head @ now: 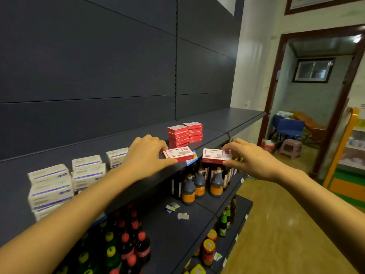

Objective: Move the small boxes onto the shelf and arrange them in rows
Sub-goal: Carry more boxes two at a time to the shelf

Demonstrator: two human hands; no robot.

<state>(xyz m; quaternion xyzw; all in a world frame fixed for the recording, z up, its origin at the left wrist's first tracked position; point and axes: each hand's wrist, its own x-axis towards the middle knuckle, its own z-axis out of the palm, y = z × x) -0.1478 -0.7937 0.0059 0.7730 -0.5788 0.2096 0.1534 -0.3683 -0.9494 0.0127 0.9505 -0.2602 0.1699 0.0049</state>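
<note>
Box in left hand: red-white small box, center of frame, lying flat at the front edge of the dark shelf, just in front of the red stack.
Left hand: left hand reaches in from lower left; fingers pinching the box's left end, thumb under near edge, others on top.
Box in right hand: second red-white box, just right of the first, apart from it, held in the air past the shelf lip, above the bottles.
Right hand: right hand comes from lower right; fingers pinching the box's right end, thumb low, others curled over top.
Red stack: red boxes, two columns side by side, several high, on the shelf behind the left hand's box.
White boxes: white-blue boxes in stacks at left of frame, same shelf, rows running back toward center.
Price tag: blue-white label on shelf lip betw. the two held boxes.
Below: dark sauce bottles w/ orange labels on next shelf down; red- and yellow-capped bottles at bottom left.
Right of frame: doorway, blue chair, small stool.
</note>
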